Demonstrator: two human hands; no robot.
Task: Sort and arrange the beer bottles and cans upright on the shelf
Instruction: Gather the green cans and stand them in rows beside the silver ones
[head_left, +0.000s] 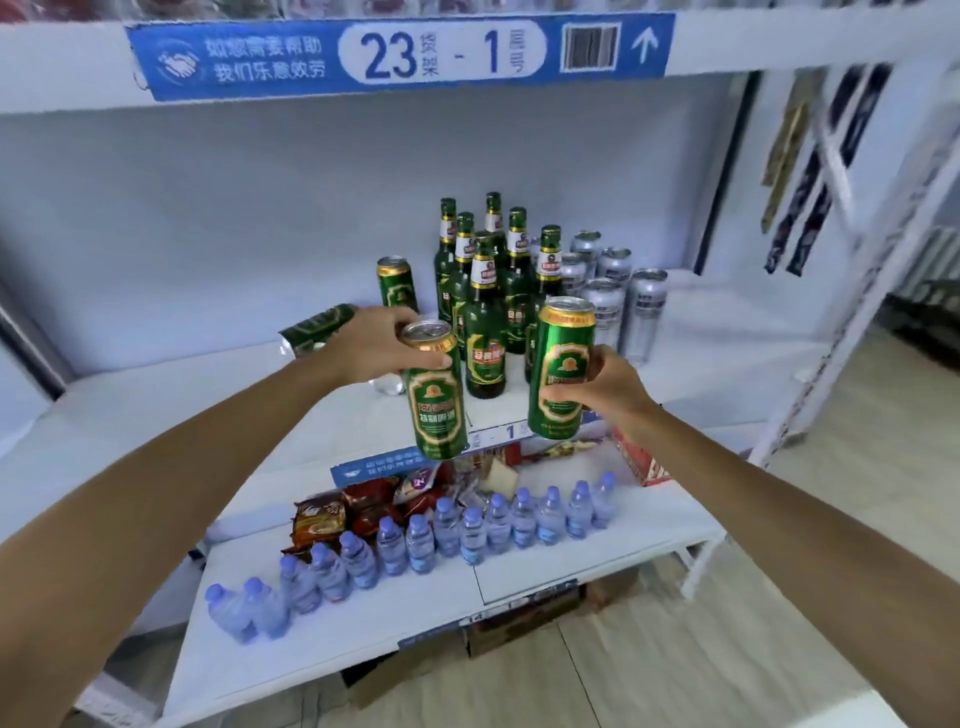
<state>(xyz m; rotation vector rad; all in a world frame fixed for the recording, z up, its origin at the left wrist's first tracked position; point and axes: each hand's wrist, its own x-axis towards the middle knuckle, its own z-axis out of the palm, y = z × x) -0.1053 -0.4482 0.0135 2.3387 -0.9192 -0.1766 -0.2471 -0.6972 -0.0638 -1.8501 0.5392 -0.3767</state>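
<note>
Stock, ref. the green bottle cluster (488, 291) on the shelf (156, 395): your left hand (374, 343) has fingers curled round a green can's (434, 389) top, held in air in front; your right hand (605, 387) clamps a 2nd green can (561, 364), front-right. One green can (397, 283) stands left; another (317, 327) lies toppled further left. Silver cans (618, 296) stand right. Risk: top-only grip may slip; setting down close could knock btls. No containers seen.

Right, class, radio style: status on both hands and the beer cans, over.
Left hand and right hand each grip an upright green can. One green can lies toppled behind the left hand. Bottles upright; nothing blocking.
</note>
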